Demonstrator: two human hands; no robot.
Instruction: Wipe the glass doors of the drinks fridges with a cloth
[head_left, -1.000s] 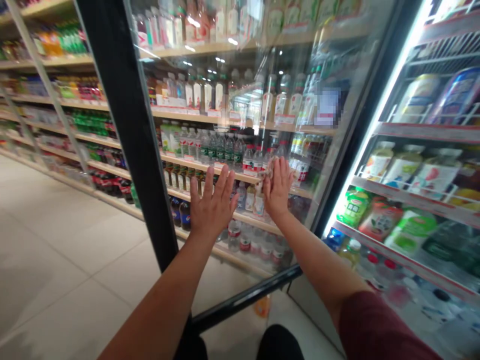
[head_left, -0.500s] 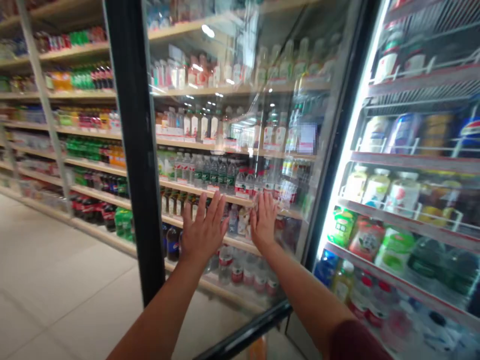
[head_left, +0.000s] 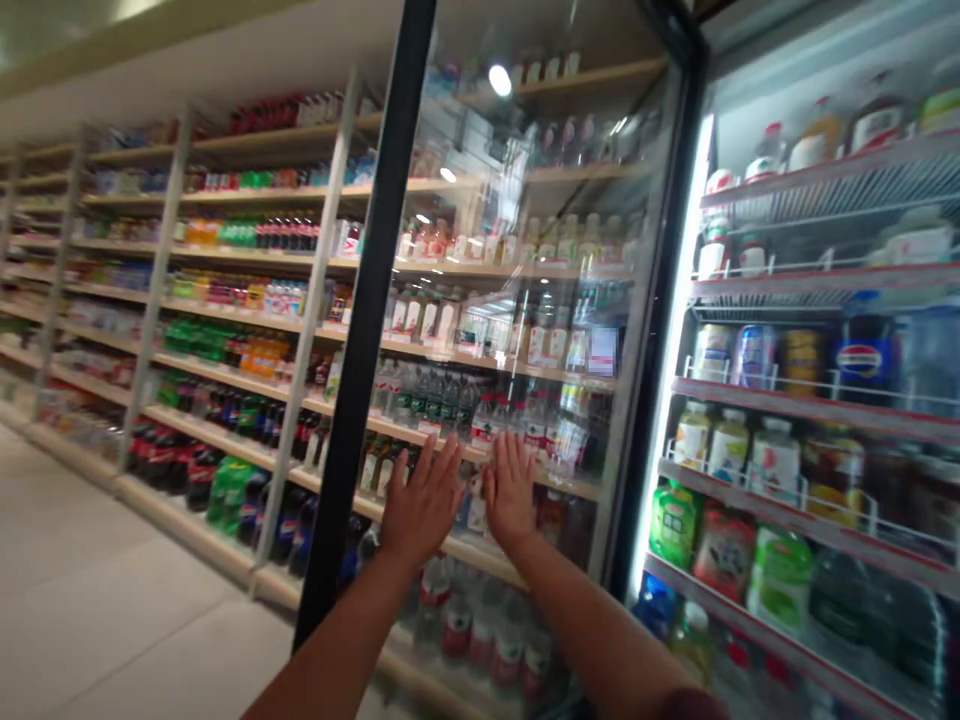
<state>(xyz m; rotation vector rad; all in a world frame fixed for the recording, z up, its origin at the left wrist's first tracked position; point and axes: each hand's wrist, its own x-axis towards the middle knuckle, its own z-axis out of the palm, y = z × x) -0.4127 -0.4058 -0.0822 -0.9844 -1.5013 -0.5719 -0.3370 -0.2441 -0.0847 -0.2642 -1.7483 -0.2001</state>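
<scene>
A tall glass cooler door with a black frame stands ajar in front of me, hinged beside the lit cooler at right. Flat against its lower middle, or very close to it, lies my left hand, fingers stretched and slightly spread. My right hand rests a little to the right in the same way, fingers straight and near together. Neither hand holds anything. Whether the palms fully touch the glass is hidden behind the hands. Through the pane, bottles on shelves show beyond.
The open cooler holds drinks on wire-fronted shelves, with bottles, cans and green and red packs. To the left, long wooden shelves of bottled drinks run along the wall. Pale floor tiles lie before them.
The view has tilted up and turned left, so more of the wall shelving shows. Both hands stay flat at the glass. The door's left frame now appears farther right and slanted.
</scene>
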